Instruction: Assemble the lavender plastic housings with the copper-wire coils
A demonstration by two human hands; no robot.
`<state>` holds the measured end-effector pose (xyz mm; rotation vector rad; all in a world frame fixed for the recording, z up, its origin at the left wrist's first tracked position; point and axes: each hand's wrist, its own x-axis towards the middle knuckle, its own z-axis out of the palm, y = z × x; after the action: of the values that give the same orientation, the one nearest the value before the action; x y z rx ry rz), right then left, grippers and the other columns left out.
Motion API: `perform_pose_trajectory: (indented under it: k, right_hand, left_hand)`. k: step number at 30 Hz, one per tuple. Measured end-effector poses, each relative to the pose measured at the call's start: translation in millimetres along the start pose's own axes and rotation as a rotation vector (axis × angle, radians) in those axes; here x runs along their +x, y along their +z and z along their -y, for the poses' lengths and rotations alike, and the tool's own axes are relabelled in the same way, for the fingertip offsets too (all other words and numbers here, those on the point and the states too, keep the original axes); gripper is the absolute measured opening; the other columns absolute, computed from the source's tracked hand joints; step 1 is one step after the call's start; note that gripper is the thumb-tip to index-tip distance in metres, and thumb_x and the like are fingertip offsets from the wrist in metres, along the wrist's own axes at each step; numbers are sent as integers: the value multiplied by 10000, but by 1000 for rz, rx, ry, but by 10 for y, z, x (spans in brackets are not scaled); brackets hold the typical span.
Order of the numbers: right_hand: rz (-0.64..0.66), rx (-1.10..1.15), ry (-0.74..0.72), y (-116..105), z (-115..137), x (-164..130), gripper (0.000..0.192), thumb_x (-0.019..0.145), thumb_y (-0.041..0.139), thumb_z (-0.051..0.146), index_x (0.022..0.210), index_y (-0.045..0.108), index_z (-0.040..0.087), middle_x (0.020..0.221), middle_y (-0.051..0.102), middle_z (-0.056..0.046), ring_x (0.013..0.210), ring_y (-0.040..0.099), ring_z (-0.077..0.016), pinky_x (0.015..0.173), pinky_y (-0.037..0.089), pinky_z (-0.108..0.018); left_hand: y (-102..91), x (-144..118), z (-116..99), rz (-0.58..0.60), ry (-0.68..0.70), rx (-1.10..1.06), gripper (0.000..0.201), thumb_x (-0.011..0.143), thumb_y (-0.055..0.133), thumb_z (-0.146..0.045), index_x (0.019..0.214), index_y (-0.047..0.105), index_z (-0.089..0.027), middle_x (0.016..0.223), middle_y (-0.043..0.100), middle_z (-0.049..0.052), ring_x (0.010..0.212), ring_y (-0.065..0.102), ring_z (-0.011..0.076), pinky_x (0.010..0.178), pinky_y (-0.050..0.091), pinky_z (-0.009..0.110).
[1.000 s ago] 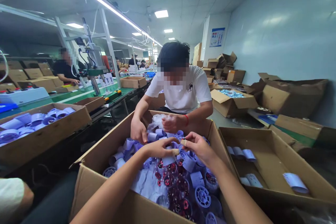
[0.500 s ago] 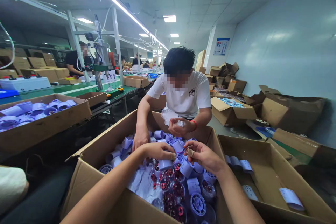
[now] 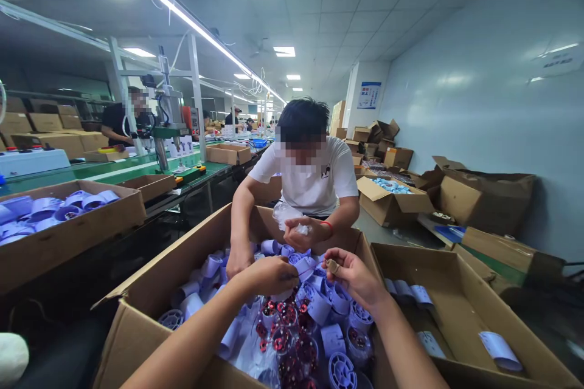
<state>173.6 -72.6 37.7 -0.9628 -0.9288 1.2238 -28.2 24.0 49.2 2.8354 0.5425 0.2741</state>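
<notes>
My left hand (image 3: 272, 276) reaches over a large cardboard box (image 3: 159, 340), its fingers closed on a white plastic cylinder (image 3: 283, 293) that is mostly hidden under them. To its right, my right hand (image 3: 353, 275) is pinched shut over the same box, with a beige wrap on one finger; what it holds is too small to name. Below my hands lie small red parts with wires (image 3: 287, 316), some in clear plastic cups. White cylinders (image 3: 335, 339) and a spoked round piece (image 3: 342, 371) lie around them, next to clear plastic film (image 3: 244, 331).
Across the box, a co-worker (image 3: 305, 179) has one hand among the cylinders and white plastic film (image 3: 287, 213) by the other. An open carton (image 3: 460, 279) at right holds a few cylinders. Another carton (image 3: 91, 228) of cylinders stands left, beside a bench press (image 3: 168, 115).
The view has tilted up and shifted slightly. My left hand has turned, with its fingers curled more over the cylinder. My right hand stays pinched in nearly the same place.
</notes>
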Motion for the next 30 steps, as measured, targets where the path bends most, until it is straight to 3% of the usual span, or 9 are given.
perform_pose_trajectory:
  k: [4, 7, 11, 15, 21, 25, 30]
  right_hand:
    - [31, 24, 25, 5, 21, -19, 454, 468, 905, 363, 822, 703, 163, 648, 652, 17, 536, 548, -68, 549, 417, -198]
    - [73, 63, 11, -17, 44, -62, 422, 484, 902, 366, 803, 710, 167, 673, 656, 8, 532, 545, -59, 546, 424, -187]
    - [180, 172, -21, -52, 42, -110, 417, 482, 903, 382, 784, 682, 198, 683, 664, 6, 502, 560, -62, 498, 418, -172]
    - [324, 230, -72, -13, -17, -102, 428, 481, 902, 388, 751, 631, 195, 642, 651, 19, 448, 545, -61, 431, 389, -160]
    - [394, 173, -113, 174, -74, -106, 425, 504, 895, 389, 796, 655, 193, 654, 645, 34, 490, 554, -51, 479, 431, -149]
    - [415, 166, -105, 261, -104, -140, 405, 498, 894, 396, 763, 666, 191, 657, 653, 29, 499, 574, -67, 495, 464, -170]
    - [346, 121, -93, 351, -93, -201, 299, 565, 877, 296, 767, 684, 190, 681, 686, 7, 555, 619, -87, 549, 492, -186]
  left_hand:
    - [-5, 9, 15, -36, -18, 116, 242, 879, 487, -306, 902, 715, -229, 778, 619, 55, 672, 552, 182, 639, 441, 267]
    - [-25, -4, 90, -150, -7, 111, 250, 871, 524, -309, 1071, 659, -246, 926, 622, 62, 799, 592, 194, 737, 480, 283]
    - [-90, -43, 187, -301, -6, -11, 569, 713, 732, -267, 1243, 527, -240, 1090, 604, 71, 981, 572, 231, 859, 490, 339]
    - [-134, -79, 241, -479, -64, -121, 785, 589, 832, -237, 1278, 455, -233, 1103, 582, 69, 963, 576, 237, 851, 509, 396]
    - [-55, -58, 251, -688, 109, -236, 550, 636, 805, -249, 1106, 521, -229, 1085, 597, 66, 998, 590, 248, 873, 502, 411]
    - [-31, -39, 195, -702, 86, -299, 544, 624, 809, -286, 1080, 522, -219, 1058, 610, 72, 977, 599, 247, 856, 506, 387]
    - [-113, -60, 103, -604, 69, -368, 550, 585, 809, -277, 1067, 556, -200, 1095, 551, 74, 1018, 555, 243, 895, 480, 387]
